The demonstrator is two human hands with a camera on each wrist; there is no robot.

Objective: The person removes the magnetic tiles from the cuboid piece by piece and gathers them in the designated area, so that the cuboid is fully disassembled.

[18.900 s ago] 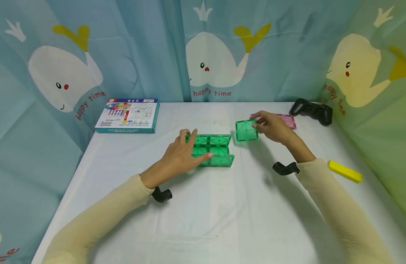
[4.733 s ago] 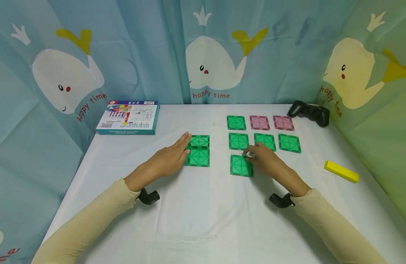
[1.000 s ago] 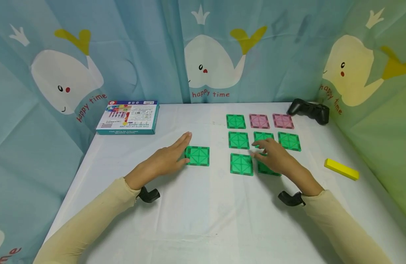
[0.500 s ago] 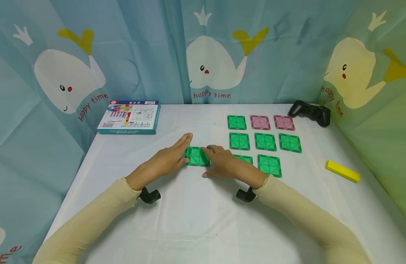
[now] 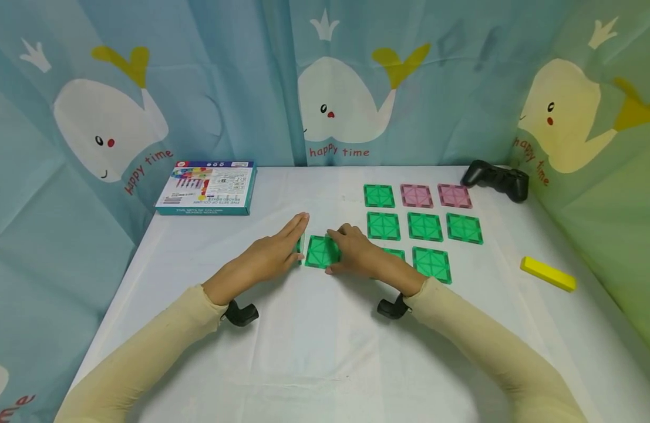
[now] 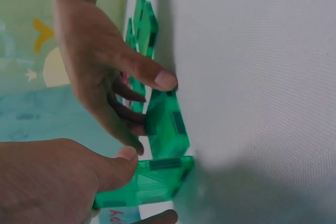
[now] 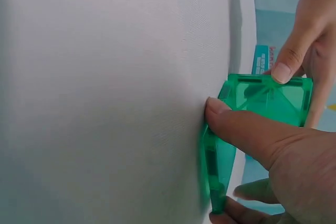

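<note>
My left hand (image 5: 266,258) pinches an upright green magnetic tile (image 6: 152,182) between thumb and fingers. In the head view most of that tile is hidden behind the hand. My right hand (image 5: 359,255) grips another green magnetic tile (image 5: 320,252) by its near and far edges, thumb on the near side. This second tile lies low over the table, and the right wrist view shows it beside the foot of the upright one. A narrow gap separates the two in the head view.
Right of the hands, green tiles (image 5: 431,264) and two pink tiles (image 5: 417,195) lie flat in rows; my right hand partly covers one. A black game controller (image 5: 496,179), a yellow bar (image 5: 548,274) and a flat printed box (image 5: 205,188) rest farther out on the white table (image 5: 314,352).
The joined green structure from earlier now lies mostly as separate tiles in rows. Since half a second ago, my right hand has closed on the flat tile and shifted it slightly rightward from the upright one.
</note>
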